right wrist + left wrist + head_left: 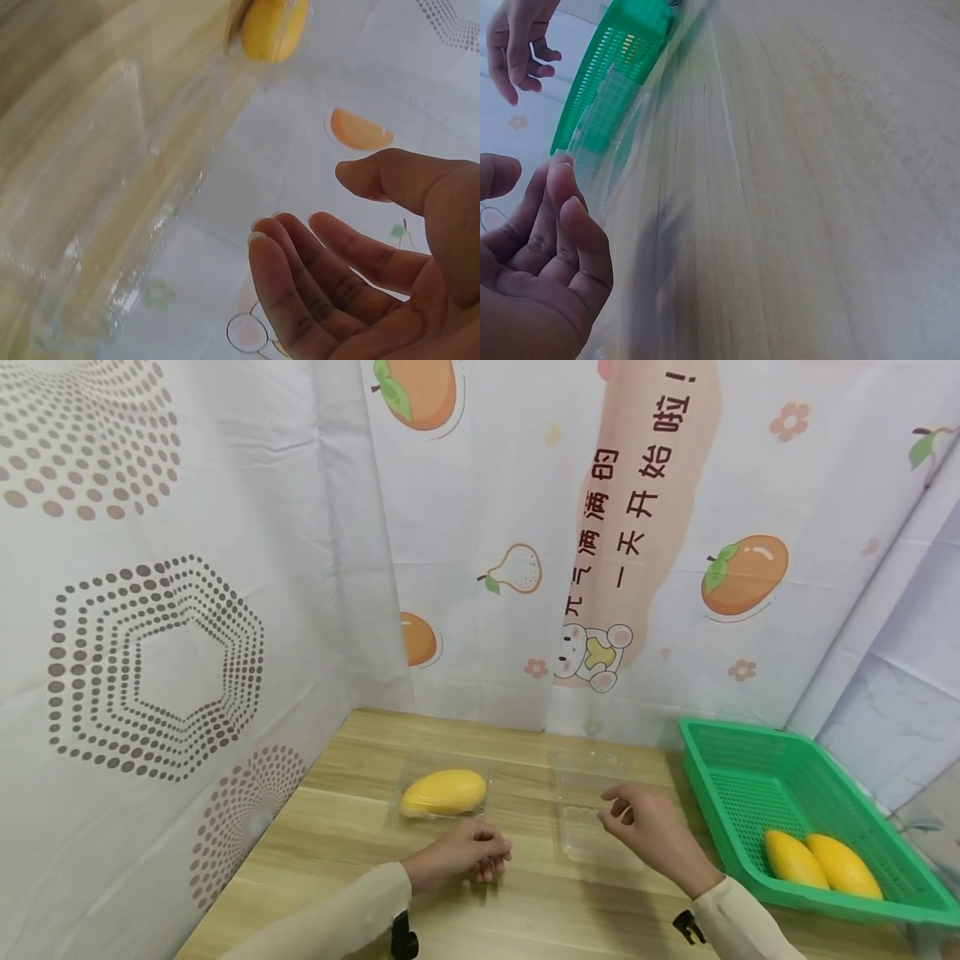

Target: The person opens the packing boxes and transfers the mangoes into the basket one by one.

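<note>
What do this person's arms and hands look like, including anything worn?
The left hand and right hand are bare, with no gloves or rings visible. The left cream fabric sleeve and matching right sleeve are long and plain. A small black fitting shows at the left cuff, and a black strap-like piece at the right.

On the table (315, 843), from left to right, a mango (444, 792) inside a first container (431, 762) and a second container (588, 839); right of both, a basket (712, 797) with two mangoes (797, 860) side by side in its near end. Behind the table, a curtain (465, 689). Just before the first container, the left hand (465, 852); at the second container's right side, the right hand (652, 828).
</note>
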Motion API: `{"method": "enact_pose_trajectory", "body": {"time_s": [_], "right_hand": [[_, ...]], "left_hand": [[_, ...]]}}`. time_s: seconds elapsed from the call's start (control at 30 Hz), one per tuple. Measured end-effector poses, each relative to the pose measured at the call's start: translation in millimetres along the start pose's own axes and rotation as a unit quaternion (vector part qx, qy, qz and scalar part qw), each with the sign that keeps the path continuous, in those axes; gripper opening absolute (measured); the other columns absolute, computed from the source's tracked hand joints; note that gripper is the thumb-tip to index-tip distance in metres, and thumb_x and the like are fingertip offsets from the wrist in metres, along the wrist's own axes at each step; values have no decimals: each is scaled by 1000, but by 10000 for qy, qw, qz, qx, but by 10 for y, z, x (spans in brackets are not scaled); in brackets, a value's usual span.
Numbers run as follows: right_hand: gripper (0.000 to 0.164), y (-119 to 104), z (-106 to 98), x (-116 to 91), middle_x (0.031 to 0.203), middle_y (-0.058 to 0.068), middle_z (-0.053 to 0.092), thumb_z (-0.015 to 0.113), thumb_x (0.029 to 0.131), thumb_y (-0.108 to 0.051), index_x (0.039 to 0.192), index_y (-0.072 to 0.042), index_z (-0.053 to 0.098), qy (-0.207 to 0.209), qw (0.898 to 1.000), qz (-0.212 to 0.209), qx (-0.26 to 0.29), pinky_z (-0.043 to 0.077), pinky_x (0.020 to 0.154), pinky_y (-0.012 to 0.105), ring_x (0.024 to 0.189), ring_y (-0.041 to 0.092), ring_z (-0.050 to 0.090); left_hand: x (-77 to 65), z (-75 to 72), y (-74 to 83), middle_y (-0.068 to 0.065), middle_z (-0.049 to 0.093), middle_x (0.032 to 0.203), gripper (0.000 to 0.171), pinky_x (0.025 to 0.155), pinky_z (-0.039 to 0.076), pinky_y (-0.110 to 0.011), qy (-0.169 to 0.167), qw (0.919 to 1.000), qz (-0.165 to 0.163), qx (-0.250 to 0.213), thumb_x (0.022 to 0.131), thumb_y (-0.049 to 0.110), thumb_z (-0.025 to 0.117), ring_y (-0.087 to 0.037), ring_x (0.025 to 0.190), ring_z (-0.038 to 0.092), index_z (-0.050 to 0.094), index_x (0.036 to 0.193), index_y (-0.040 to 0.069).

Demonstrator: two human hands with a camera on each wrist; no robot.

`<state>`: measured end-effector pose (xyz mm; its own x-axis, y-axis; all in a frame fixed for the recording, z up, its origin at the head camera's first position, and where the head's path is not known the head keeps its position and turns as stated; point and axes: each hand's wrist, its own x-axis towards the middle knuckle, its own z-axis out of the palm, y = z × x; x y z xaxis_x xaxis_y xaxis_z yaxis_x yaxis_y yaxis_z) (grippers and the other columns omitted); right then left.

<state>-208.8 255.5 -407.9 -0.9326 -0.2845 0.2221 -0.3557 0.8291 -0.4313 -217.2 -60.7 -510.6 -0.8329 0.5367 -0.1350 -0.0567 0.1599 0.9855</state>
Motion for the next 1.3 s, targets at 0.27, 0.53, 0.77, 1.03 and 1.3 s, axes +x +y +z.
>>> {"method": "enact_pose_trajectory", "body": {"time_s": [0.27,0.53,0.77,1.03,1.3], "right_hand": [[16,-102,161,-37,79,-7,67,80,90,-15,105,-10,74,-27,9998,-93,178,53,63,25,68,3,60],[19,-145,276,-80,79,-7,68,82,89,-14,105,-9,75,-157,9994,-235,209,52,60,24,65,3,60],[18,-215,313,-71,80,-9,68,81,89,-18,106,-12,76,-146,9997,-196,37,52,61,24,65,0,60],[18,-271,355,-4,81,-7,69,80,90,-15,107,-9,76,-139,9990,-313,283,53,62,24,67,3,61],[17,-377,412,99,82,-9,70,79,91,-16,107,-10,75,-71,9979,-526,366,53,63,23,70,3,62]], "left_hand": [[-51,-25,32,-12,73,89,36,57,52,-22,-53,10000,50,-63,103,33,65,-13,66,63,72,102,-2],[-105,-43,53,-11,73,88,36,58,51,-23,-39,9999,12,-127,104,32,64,-13,66,64,71,103,-3],[-136,-106,14,-9,73,89,34,60,52,-23,3,9999,48,-102,103,33,64,-13,68,63,71,102,0],[-194,-219,-18,-11,72,89,33,61,53,-23,224,9997,110,-46,104,29,63,-13,68,63,71,103,-3],[-213,-407,-153,-8,71,86,33,61,52,-23,405,9991,62,-119,106,24,60,-12,67,62,70,104,-7]]}}
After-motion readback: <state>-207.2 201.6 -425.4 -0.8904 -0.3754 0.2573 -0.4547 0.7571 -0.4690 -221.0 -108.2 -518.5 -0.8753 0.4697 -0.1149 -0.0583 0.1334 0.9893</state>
